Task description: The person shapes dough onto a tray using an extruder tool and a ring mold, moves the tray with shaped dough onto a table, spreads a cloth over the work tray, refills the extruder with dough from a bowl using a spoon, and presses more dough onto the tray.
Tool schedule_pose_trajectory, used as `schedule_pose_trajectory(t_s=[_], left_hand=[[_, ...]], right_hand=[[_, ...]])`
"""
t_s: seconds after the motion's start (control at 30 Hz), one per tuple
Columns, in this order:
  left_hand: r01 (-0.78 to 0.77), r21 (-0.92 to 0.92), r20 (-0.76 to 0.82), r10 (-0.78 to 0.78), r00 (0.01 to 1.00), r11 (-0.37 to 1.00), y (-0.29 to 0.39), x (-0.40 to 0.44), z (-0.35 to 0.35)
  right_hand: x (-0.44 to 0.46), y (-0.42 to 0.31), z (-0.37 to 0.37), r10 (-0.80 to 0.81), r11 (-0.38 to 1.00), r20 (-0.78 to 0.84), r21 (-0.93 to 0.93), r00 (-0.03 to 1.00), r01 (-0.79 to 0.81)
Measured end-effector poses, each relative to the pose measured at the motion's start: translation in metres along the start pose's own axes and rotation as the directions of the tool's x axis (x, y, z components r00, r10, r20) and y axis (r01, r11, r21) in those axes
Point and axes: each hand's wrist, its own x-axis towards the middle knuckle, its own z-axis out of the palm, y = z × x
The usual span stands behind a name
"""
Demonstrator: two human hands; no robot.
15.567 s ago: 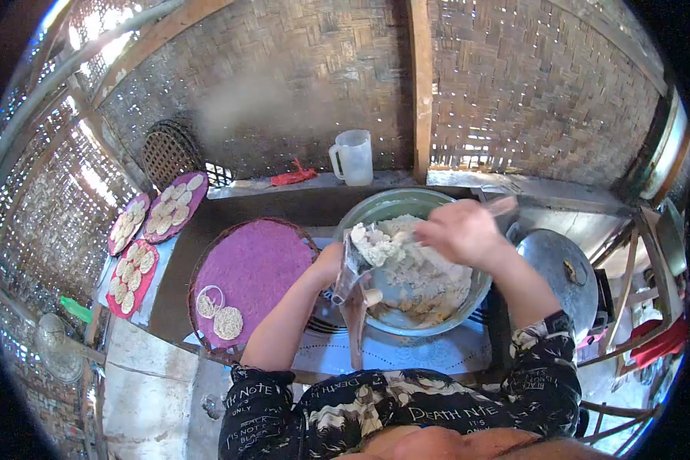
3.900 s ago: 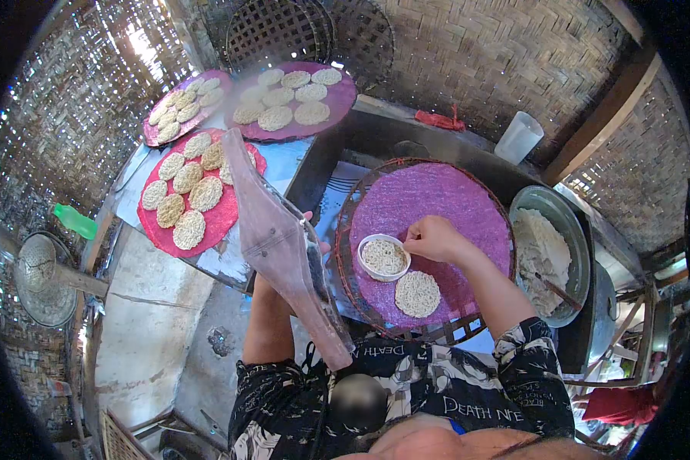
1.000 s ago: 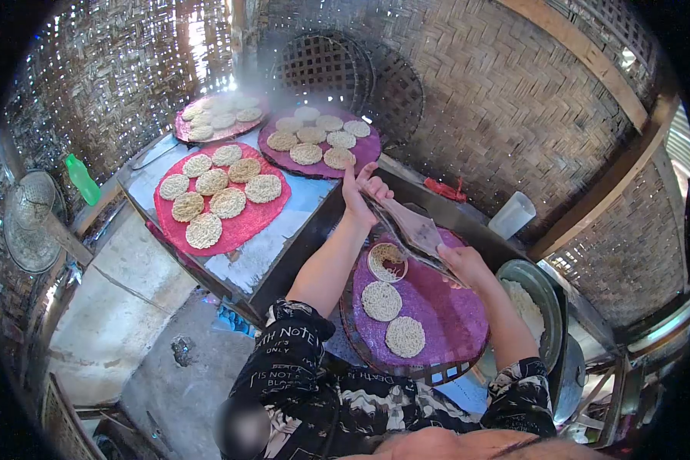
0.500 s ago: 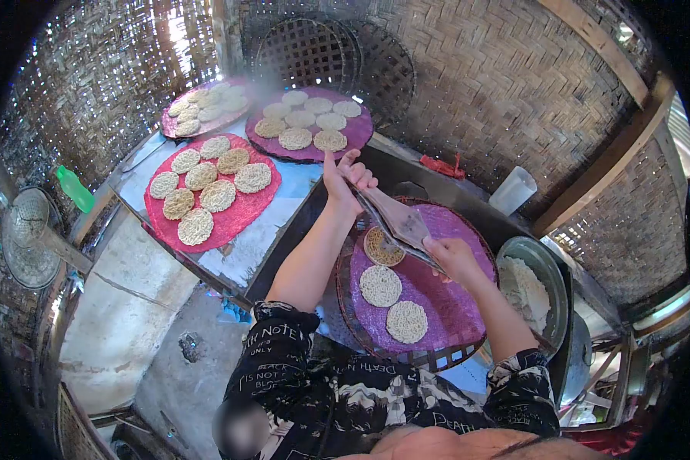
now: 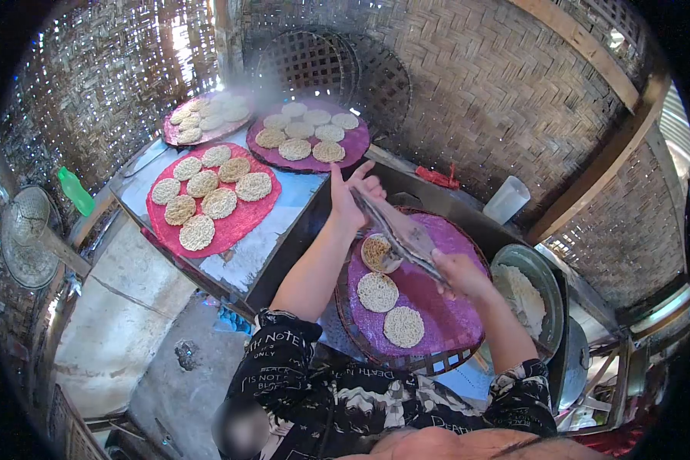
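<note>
Both of my hands hold a long hinged wooden press over the round tray with a purple cloth. My left hand grips its upper end, thumb and forefinger sticking up. Around the lower end, my right hand is closed. Under the press, a white ring lies on the cloth with noodle-like strands inside, partly covered by the press. Below it sit two flat round strand cakes, one touching or nearly touching the ring and the other nearer my body.
Several round cakes lie on a red cloth and a purple tray at the left, with another tray behind. A basin of dough stands right. A clear jug and red plastic bag rest by the wall.
Since the earliest frame, the press has moved from beside the basin to above the tray. Lately the ring moved up, leaving two cakes below, and more strands now show inside it.
</note>
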Motion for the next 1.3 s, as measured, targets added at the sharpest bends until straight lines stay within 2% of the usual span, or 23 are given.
schedule_pose_trajectory(t_s=[0.1,0.13,0.2,0.27,0.33,0.37,0.43,0.47,0.5,0.53,0.6,0.63,0.7,0.77,0.8,0.87,0.9,0.97,1.03,1.1,1.17,1.2,1.3], left_hand=[[0.136,0.223,-0.037,-0.131,0.991,0.965,0.014,-0.016,0.046],[0.151,0.499,0.001,-0.175,0.985,0.853,0.011,-0.018,0.046],[0.087,0.903,0.042,-0.288,0.957,0.421,-0.001,-0.029,0.048],[0.101,0.995,-0.102,-0.113,0.988,-0.009,-0.020,-0.045,0.055],[0.269,0.912,-0.203,0.230,0.952,-0.310,-0.029,-0.051,0.043],[0.180,0.978,-0.139,0.307,0.942,-0.109,-0.029,-0.056,0.026],[-0.075,0.961,-0.063,0.472,0.879,0.268,-0.016,-0.068,0.012],[-0.096,0.754,-0.258,0.426,0.867,0.650,-0.012,-0.084,0.023],[-0.005,0.941,-0.193,0.550,0.812,0.337,-0.008,-0.095,0.027],[-0.111,0.808,-0.249,0.507,0.825,0.579,-0.003,-0.110,0.024],[-0.094,0.777,-0.214,0.401,0.891,0.623,0.018,-0.132,-0.027],[-0.080,0.762,-0.196,0.346,0.918,0.643,0.028,-0.143,-0.053],[-0.072,0.924,-0.108,0.438,0.892,0.375,0.039,-0.166,-0.057],[-0.061,0.993,0.108,0.534,0.839,-0.104,0.047,-0.175,-0.058],[-0.016,0.944,0.213,0.570,0.793,-0.331,0.051,-0.179,-0.056],[0.086,0.947,-0.264,0.603,0.753,0.308,0.072,-0.192,-0.050],[-0.076,0.862,-0.270,0.582,0.767,0.501,0.039,-0.174,0.049],[0.043,0.807,-0.364,0.440,0.821,0.588,0.053,-0.183,0.029],[0.000,0.896,-0.234,0.471,0.851,0.445,0.063,-0.190,0.012],[-0.199,0.980,0.148,0.563,0.813,0.029,0.064,-0.198,0.000],[-0.246,0.950,0.313,0.605,0.733,-0.193,0.056,-0.201,0.015],[-0.205,0.959,0.283,0.663,0.693,-0.195,0.044,-0.198,0.047],[-0.163,0.973,0.232,0.711,0.663,-0.165,0.049,-0.209,0.043]], right_hand=[[0.003,-0.003,-0.007,-0.238,0.935,-0.055,0.256,0.970,0.244],[0.005,-0.005,-0.004,-0.240,0.928,-0.086,0.273,0.967,0.254],[0.007,-0.014,0.006,-0.248,0.908,-0.153,0.306,0.957,0.284],[0.022,-0.007,0.019,-0.277,0.899,-0.099,0.326,0.956,0.294],[0.032,-0.005,0.031,-0.359,0.873,-0.021,0.345,0.933,0.344],[0.052,0.011,0.033,-0.434,0.824,-0.044,0.385,0.900,0.416],[0.060,0.007,0.030,-0.500,0.865,-0.120,-0.019,0.858,0.502],[0.064,0.007,0.029,-0.535,0.838,-0.149,-0.222,0.832,0.499],[0.073,0.014,0.030,-0.586,0.766,-0.244,-0.479,0.773,0.429],[0.079,0.020,0.031,-0.523,0.790,-0.266,-0.508,0.810,0.344],[0.088,0.027,0.034,-0.393,0.812,-0.311,-0.558,0.865,0.169],[0.094,0.032,0.034,-0.398,0.804,-0.307,-0.570,0.865,0.168],[0.101,0.038,0.038,-0.406,0.787,-0.290,-0.593,0.866,0.170],[0.101,0.036,0.039,-0.378,0.785,-0.274,-0.601,0.885,0.150],[0.100,0.034,0.039,-0.365,0.784,-0.266,-0.605,0.892,0.140],[0.101,0.032,0.040,-0.408,0.734,-0.235,-0.660,0.882,0.164],[0.100,0.032,0.040,-0.427,0.707,-0.220,-0.686,0.877,0.172],[0.095,0.029,0.037,-0.462,0.713,-0.230,-0.671,0.856,0.204],[0.090,0.024,0.030,-0.487,0.739,-0.259,-0.632,0.834,0.235],[0.081,0.023,0.016,-0.490,0.784,-0.303,-0.564,0.817,0.261],[0.053,0.023,-0.003,-0.542,0.746,-0.302,-0.602,0.784,0.284],[0.037,0.026,-0.012,-0.561,0.730,-0.304,-0.620,0.770,0.288],[-0.007,0.052,-0.034,-0.514,0.697,-0.211,-0.668,0.832,0.261]])
